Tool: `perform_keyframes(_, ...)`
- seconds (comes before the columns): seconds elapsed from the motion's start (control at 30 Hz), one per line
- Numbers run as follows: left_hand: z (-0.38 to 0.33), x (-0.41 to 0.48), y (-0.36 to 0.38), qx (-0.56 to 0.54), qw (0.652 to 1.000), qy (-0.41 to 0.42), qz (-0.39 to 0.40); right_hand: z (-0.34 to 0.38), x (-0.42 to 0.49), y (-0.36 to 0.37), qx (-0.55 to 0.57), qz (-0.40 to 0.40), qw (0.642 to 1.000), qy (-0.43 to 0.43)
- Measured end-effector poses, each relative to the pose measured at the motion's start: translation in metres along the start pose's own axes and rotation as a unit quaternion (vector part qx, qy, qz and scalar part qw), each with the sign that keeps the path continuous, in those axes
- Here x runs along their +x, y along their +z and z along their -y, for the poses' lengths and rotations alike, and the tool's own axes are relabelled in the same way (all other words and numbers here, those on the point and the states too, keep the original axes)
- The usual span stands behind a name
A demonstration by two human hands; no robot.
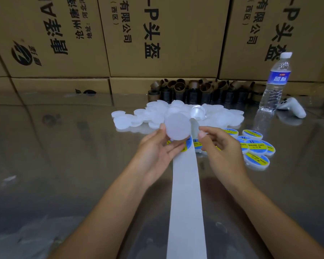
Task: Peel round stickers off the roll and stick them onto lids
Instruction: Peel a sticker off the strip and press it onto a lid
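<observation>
A plain translucent lid (178,127) is held in the left hand (157,146), pinched at its rim between thumb and fingers, above the reflective table (64,146). The white liner strip (187,193) is laid between the forearms, and a yellow-and-blue sticker (188,144) is seen just under the lid. The right hand (221,146) is held beside the strip with fingers loosely curled; whether anything is pinched cannot be told. Labelled lids (255,146) are gathered further right.

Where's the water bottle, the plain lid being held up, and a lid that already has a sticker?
Water bottle (278,78): head view, on its blue label.
Plain lid (178,127): head view, middle of its frosted face.
Stickered lid (257,159): head view, on its yellow and blue sticker.
</observation>
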State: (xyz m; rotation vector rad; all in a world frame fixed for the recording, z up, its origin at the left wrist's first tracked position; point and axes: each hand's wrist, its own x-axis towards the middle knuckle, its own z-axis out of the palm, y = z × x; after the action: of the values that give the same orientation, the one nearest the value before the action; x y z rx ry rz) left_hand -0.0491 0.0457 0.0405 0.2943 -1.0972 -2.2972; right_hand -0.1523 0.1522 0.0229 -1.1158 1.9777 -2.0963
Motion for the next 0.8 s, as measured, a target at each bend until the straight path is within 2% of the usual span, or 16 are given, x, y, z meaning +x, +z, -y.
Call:
perform_keyframes(0.13,0.0027,-0.0026,0.0006,0.038,0.998,-0.017,0.039,0.0053,-0.0013,0.0014,0.055,0.023,0.998,0.018)
perform_keyframes(0.33,0.0032,-0.0024,-0.0012,0.096,0.993,-0.032,0.064,0.0078,-0.0005,0.0009,0.074,0.023,0.996,0.034)
perform_keyframes(0.57,0.0057,-0.0061,0.0000,0.149,0.984,-0.017,0.101,0.0073,-0.0085,0.0038,0.094,0.125,0.988,0.013)
perform_keyframes(0.67,0.0043,-0.0057,-0.0030,0.135,0.987,-0.008,0.091,0.0053,-0.0087,0.0046,0.095,0.104,0.990,0.013)
perform_keyframes(0.8,0.0031,-0.0007,-0.0078,0.090,0.995,0.021,0.034,-0.0008,-0.0057,0.0053,-0.008,0.020,0.998,-0.052)
